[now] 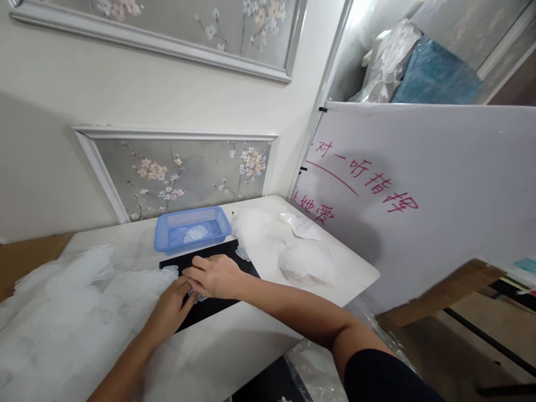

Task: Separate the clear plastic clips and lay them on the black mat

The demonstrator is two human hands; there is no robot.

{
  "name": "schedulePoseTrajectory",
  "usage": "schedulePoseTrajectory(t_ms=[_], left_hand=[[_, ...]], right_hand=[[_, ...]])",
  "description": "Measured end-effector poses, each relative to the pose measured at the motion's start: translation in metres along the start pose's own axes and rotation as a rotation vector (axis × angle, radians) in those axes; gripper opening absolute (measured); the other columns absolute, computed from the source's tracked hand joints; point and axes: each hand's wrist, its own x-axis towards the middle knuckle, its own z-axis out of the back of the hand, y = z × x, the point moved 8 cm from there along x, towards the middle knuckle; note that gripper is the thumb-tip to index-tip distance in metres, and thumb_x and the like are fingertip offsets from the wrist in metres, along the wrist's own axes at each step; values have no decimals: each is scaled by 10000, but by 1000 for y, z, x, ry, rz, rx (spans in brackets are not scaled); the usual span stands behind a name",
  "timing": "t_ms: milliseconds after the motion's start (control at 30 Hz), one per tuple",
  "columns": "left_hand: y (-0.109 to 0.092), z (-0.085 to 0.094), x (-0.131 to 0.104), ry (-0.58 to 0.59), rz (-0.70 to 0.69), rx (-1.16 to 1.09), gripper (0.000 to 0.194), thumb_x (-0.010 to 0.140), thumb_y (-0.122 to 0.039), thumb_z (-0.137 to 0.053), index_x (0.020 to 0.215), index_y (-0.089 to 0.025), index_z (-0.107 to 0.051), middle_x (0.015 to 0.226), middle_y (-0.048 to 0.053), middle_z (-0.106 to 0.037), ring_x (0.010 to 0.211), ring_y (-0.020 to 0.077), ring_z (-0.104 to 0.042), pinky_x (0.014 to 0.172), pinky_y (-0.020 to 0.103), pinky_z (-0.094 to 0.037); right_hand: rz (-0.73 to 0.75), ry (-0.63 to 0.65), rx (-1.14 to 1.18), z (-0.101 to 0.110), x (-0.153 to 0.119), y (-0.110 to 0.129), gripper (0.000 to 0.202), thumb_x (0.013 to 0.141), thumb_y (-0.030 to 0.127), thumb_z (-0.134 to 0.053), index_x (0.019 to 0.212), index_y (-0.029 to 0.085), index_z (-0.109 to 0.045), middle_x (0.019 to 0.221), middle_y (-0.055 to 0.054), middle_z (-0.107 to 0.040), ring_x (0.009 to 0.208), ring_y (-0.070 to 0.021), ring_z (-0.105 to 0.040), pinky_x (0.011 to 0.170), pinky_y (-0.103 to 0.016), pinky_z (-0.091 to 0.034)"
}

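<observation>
Over a black mat (pixel 247 265) on the white table, my left hand (pixel 171 307) and my right hand (pixel 215 275) meet. Their fingers are bent together around a small translucent piece (pixel 201 297), mostly hidden beneath them. Both hands look closed on it. Another clear piece (pixel 171 271) lies at the mat's left edge, by a large heap of white translucent pieces (pixel 71 312). Behind the mat stands a blue basket (pixel 192 247) with a few clear pieces inside. A second white pile (pixel 251 226) sits beyond the mat's back right corner.
Farther right on the table (pixel 355 273) are a bag of white pieces (pixel 307 262) and a small packet (pixel 305 228). A panelled wall rises behind, and a whiteboard (pixel 439 184) with red writing stands at the right. Brown cardboard (pixel 33 259) lies at the left.
</observation>
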Motion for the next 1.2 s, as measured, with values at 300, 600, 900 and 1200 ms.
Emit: schedulePoseTrajectory(t_ms=[300, 600, 900, 1200], left_hand=[[3, 10, 3, -59, 125, -172, 358, 915, -510, -465, 887, -223, -679, 817, 23, -713, 769, 210, -659, 694, 292, -518], [7, 16, 6, -110, 127, -184, 350, 867, -486, -464, 724, -211, -627, 773, 38, -713, 745, 216, -663, 683, 290, -528], [4, 21, 5, -117, 118, -141, 325, 883, -434, -431, 732, -219, -623, 769, 21, -687, 735, 193, -631, 692, 280, -498], [16, -10, 2, 45, 296, -427, 340, 827, -503, -569, 965, -207, -663, 745, 9, -634, 698, 182, -602, 681, 289, -496]], right_hand=[[-142, 39, -18, 2, 0, -20, 270, 1007, 330, -402, 1114, 210, -619, 988, -43, -640, 679, -122, -592, 510, -257, -364], [-171, 194, -44, -6, 24, -27, 219, 983, 304, -430, 1050, 226, -623, 1041, -57, -594, 681, -145, -577, 526, -262, -405], [-1180, -241, -62, 79, -85, -214, 249, 933, 201, -458, 1071, 210, -664, 1129, -73, -595, 855, -176, -603, 693, -280, -432], [-770, 26, 652, 14, -70, -123, 162, 851, 209, -599, 945, 202, -731, 732, 12, -673, 639, -126, -597, 634, -222, -434]])
